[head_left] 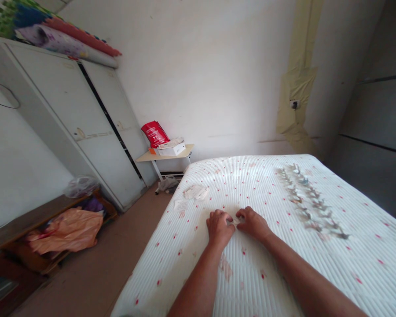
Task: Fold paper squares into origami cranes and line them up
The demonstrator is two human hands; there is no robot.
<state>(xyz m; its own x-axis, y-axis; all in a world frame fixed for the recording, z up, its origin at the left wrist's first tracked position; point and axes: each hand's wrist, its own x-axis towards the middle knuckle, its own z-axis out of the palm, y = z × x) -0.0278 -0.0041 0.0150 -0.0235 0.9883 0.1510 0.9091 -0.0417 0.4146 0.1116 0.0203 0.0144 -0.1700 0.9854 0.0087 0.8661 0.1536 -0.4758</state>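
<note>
Both hands meet over the middle of a white bed cover (251,281) with red dots. My left hand (220,225) and my right hand (251,223) have their fingers pinched together on a small pale piece, perhaps paper (235,222), mostly hidden between the fingertips. Left of the hands, thin printed paper sheets (196,192) lie on the cover. To the right stand two rows of several small folded-looking grey-white pieces (306,193), blurred in detail.
Behind the bed, a small table (145,156) holds a white box (172,150) and a red bag (155,134). A grey cabinet (69,97) stands at the left, above a low wooden shelf with orange cloth or plastic (69,230). A wall rises beyond the bed.
</note>
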